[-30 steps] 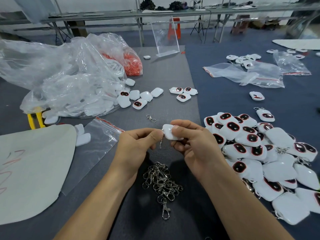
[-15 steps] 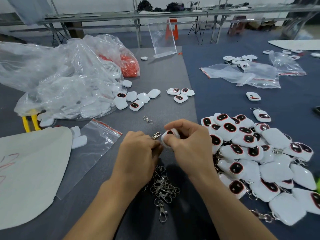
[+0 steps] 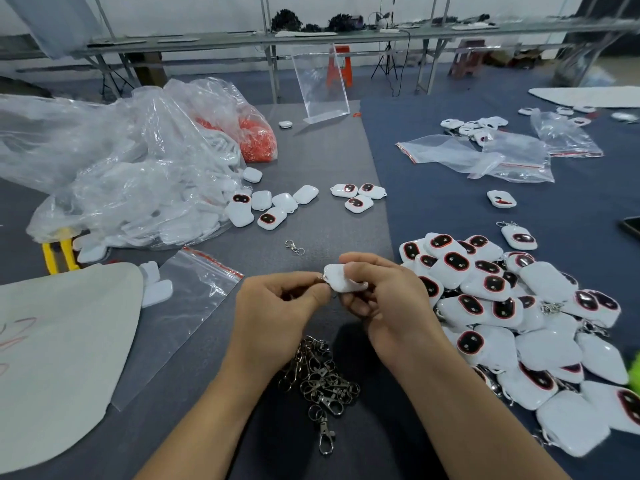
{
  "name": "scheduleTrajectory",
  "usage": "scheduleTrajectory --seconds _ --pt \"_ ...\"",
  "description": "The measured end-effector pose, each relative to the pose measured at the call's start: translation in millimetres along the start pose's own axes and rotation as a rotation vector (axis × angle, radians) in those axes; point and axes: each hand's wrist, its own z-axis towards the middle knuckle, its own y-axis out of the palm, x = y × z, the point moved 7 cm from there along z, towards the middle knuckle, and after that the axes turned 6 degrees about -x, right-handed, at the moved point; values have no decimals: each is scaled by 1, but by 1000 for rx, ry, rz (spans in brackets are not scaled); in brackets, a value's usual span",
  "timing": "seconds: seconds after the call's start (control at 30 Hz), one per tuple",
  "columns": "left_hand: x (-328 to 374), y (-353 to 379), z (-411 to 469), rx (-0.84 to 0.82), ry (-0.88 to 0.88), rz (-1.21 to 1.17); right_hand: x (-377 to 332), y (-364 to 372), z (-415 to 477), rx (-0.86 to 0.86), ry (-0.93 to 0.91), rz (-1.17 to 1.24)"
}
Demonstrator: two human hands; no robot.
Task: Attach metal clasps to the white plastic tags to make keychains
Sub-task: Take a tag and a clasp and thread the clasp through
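While right hand (image 3: 388,306) grips glossy white rounded tag (image 3: 343,280), left hand (image 3: 277,306) pinches metal clasp (image 3: 320,279) at its corner

A small assembly workshop — bulk piecework spread over a felt-covered table (image 3: 329,161). Left of the clear acrylic sign holder (image 3: 320,84) lie big plastic bags (image 3: 121,174) spilling white tags (image 3: 240,216). Nearer than it sit loose metal clasps (image 3: 318,379) and a heap of finished keychains (image 3: 485,285). Behind it run long metal-framed benches (image 3: 346,38).

The left hand (image 3: 277,310) and the right hand (image 3: 388,306) are bare. Both arms (image 3: 207,417) are bare too, as far as they show.
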Motion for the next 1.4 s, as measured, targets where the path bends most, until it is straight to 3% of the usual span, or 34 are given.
scheduleTrajectory --seconds 0.1,0.2,0.33,0.43,0.53,0.6,0.67,0.73,0.83,0.93,1.07,1.17,1.27,1.33,1.4 --pt "-5 3 3 -28 -82 -262 2 2 1 -14 11 38" --pt "-5 4 2 -30 -106 -242 0 0 0 -8 -31 -1" --pt "2 -2 3 9 20 148 -8 -3 -3 30 -180 -138" --pt "9 4 -1 -40 137 528 -15 2 -13 89 -400 -481" --pt "16 9 -5 -103 300 757 -15 21 -30 56 -625 -760" --pt "22 11 -7 -98 393 833 -13 26 -32 49 -661 -803" --pt "22 11 -7 -68 411 881 -12 20 -24 76 -556 -680" --pt "18 6 -5 -7 295 814 -8 6 -13 108 -354 -386" --pt "11 7 -2 -48 72 182 6 1 -2 49 -56 84" --pt "16 15 -1 -148 8 -212 11 5 0 0 37 200" --pt "7 11 1 -115 -98 -268 14 7 -3 7 18 207" --pt "3 5 2 -63 -49 -93 4 2 -4 79 -142 44" --pt "9 1 2 -34 63 493 -13 5 -15 136 -431 -403" --pt "17 9 1 -107 241 818 -14 22 -29 74 -627 -707" --pt "22 14 -3 -135 375 931 -8 36 -37 -2 -721 -863"
